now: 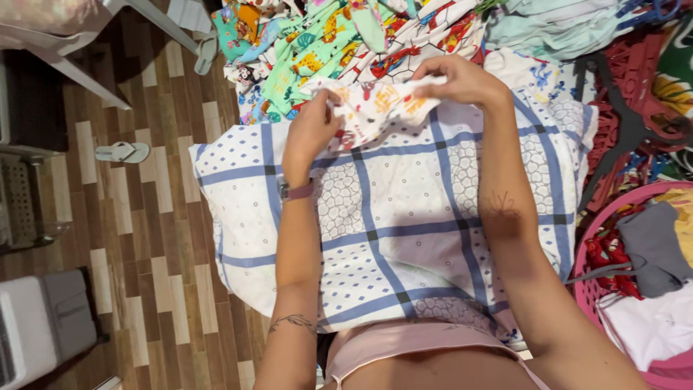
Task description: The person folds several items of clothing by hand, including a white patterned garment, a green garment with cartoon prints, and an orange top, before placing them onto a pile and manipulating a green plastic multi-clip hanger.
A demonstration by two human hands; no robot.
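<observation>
**Both hands pinching a small printed garment over the pillow**

Head view. The person is sitting with a large checked pillow [404,224] across the lap. The left hand [312,130] is closing its fingertips on the left edge of a small printed garment [379,108], white with orange and red figures. The right hand [462,79] is gripping the garment's upper right edge, fingers curled tight over the cloth. Neither hand is holding anything else.

Relation noted: the garment is stretching between the two grips, its long axis running left to right and rising slightly toward the right hand. It is hanging just below both pinches and touching the top edge of the pillow. The right hand is sitting farther from the body than the left; the garment's bulk lies between them, nearer the left.

Surroundings: a pile of colourful clothes [339,36] is lying beyond the pillow. A pink laundry basket [588,289] with folded items is standing to the right, hangers [621,123] above it. A sandal [123,152] is resting on the wooden floor [159,289] to the left.
</observation>
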